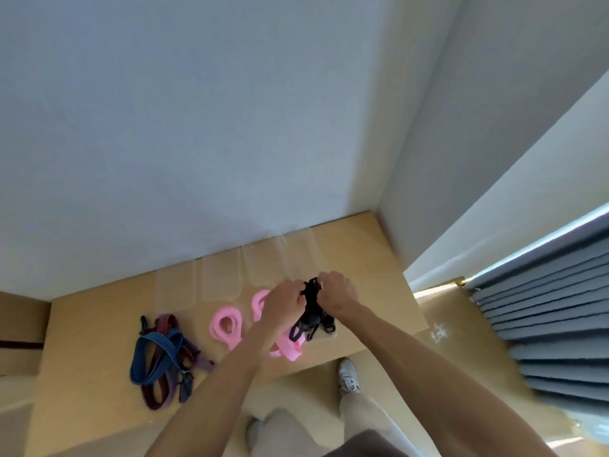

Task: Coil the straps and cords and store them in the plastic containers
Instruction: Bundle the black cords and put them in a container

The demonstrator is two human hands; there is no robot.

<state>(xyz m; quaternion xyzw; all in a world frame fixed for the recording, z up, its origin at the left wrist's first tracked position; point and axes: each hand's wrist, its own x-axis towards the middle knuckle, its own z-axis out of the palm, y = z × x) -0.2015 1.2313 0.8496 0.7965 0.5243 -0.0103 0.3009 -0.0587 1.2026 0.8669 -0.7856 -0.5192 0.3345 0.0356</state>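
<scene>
My left hand and my right hand both grip a bundle of black cord held above the wooden table. Loose black loops hang down from it to the tabletop. A coiled pink strap lies left of my hands, another pink coil sits partly behind my left hand, and more pink strap lies under my left wrist. A tangle of blue, maroon and purple straps lies further left. Several clear plastic containers stand in a row along the wall.
A white wall rises right behind the table, with a corner on the right. A grey curtain hangs at the right. My legs and a white shoe show below the table's front edge.
</scene>
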